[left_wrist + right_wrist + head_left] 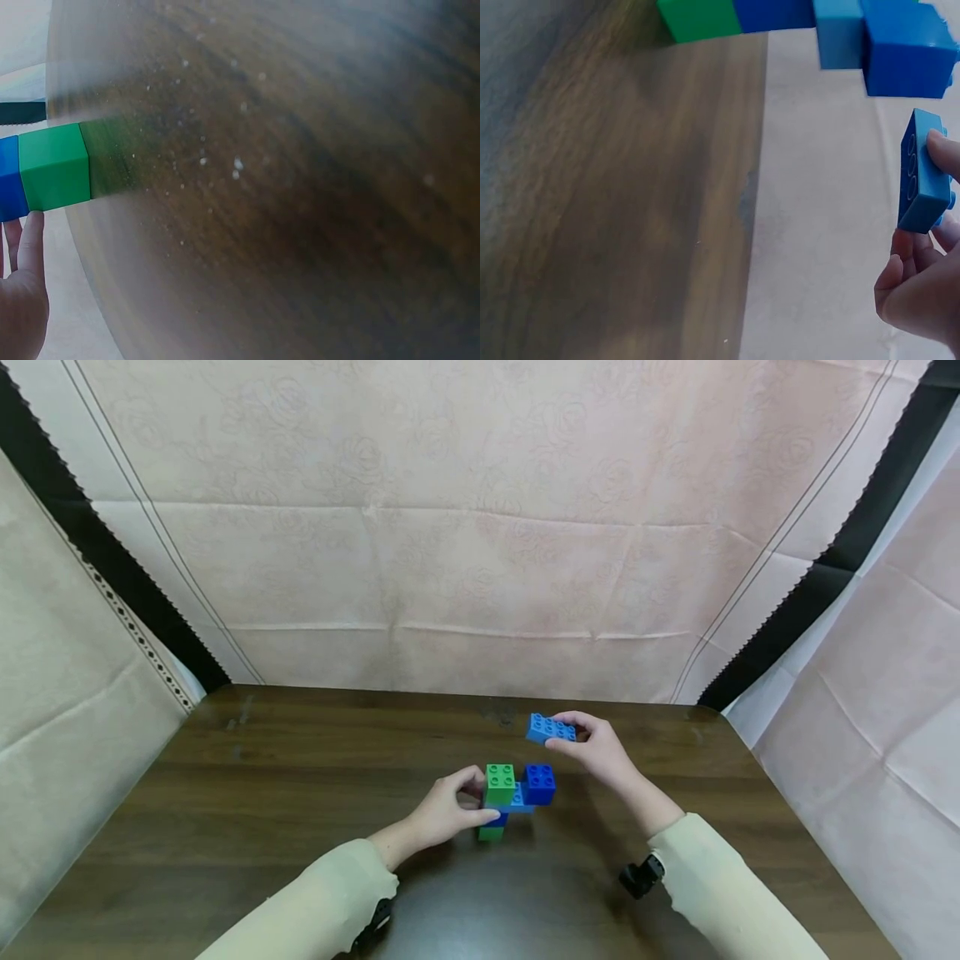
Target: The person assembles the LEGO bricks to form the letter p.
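A small stack of building bricks stands on the table in the head view. At its base is a green brick (491, 834), with a dark blue brick (498, 820) above it. A light blue long brick (522, 807) lies across these, bearing a green brick (499, 784) at its left end and a dark blue brick (539, 785) at its right. My left hand (450, 807) grips the stack's left side between thumb and fingers. Behind and right of the stack, my right hand (592, 747) pinches a loose light blue brick (551, 727), held apart from the stack, its studs up.
The brown wooden table (300, 777) ends at a far edge just beyond the hands. Pale patterned cloth (465, 568) with black borders hangs behind it and at both sides. A dark wrist device (642, 876) sits at the right sleeve.
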A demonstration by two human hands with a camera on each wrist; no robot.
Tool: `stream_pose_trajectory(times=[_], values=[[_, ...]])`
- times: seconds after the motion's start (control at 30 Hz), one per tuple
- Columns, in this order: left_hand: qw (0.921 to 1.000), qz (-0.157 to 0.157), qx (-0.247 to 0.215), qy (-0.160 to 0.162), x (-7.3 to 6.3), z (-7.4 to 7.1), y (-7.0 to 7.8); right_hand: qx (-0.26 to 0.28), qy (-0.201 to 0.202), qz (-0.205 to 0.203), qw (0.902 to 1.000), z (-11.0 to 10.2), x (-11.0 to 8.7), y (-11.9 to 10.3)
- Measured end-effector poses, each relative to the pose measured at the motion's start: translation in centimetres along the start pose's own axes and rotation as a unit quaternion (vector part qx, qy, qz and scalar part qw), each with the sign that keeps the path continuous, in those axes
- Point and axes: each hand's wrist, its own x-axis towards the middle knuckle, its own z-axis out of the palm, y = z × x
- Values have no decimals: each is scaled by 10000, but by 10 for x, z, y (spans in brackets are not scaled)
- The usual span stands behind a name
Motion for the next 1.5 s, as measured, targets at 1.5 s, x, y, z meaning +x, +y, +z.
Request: stream_pose_trajectory(times=[1.5], values=[[9998, -73, -162, -89, -14, -5, 36, 9, -1120, -817, 9903, 23, -32, -35]])
